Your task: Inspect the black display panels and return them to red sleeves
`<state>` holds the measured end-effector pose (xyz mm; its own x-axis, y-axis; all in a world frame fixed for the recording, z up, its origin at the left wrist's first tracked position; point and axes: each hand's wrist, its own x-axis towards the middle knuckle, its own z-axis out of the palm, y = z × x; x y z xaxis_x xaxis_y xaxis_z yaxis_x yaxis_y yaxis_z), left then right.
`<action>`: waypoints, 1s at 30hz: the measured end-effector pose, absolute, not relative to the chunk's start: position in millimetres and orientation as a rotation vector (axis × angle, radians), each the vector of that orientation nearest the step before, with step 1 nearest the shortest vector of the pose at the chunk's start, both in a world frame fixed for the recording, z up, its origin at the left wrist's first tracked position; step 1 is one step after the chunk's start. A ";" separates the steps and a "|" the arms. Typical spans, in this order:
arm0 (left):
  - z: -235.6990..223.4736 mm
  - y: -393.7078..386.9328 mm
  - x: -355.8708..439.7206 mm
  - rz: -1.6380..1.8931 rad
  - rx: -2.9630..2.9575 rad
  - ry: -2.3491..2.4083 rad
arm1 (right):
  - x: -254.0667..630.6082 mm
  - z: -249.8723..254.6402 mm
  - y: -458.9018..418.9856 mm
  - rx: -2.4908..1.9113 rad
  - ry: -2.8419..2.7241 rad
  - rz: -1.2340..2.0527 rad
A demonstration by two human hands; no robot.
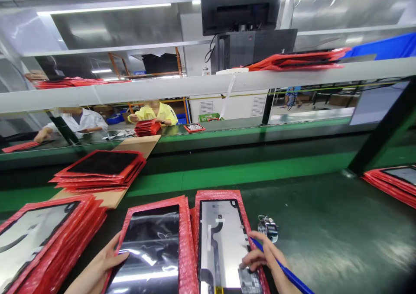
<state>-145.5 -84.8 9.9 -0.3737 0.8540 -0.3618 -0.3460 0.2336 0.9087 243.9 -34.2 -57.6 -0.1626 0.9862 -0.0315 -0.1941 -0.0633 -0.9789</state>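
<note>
My left hand [104, 261] grips the left edge of a glossy black display panel [151, 246] on a red bubble-wrap sleeve, thumb on top and fingers beneath. Beside it lies a second display panel [224, 237], its silvery back up with dark ribbon cables, also on red bubble wrap. My right hand [264, 257] has a blue pen [292, 279] held between thumb and index finger. Its other fingers curl down over the right edge of the silvery panel, near a small grey circuit area. Just past that hand sits a shiny metal tally counter [269, 228].
Stacks of red-wrapped panels stand at the left [61, 246], on a wooden board [118, 198] further back, and at the right edge [396, 181]. A dark slanted post [380, 125] rises at right. A white shelf [175, 86] crosses above. Two co-workers sit opposite.
</note>
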 end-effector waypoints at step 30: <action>12.7 -15.4 15.0 0.950 0.746 1.281 | 229.7 -63.3 -43.0 -1.428 -1.760 0.911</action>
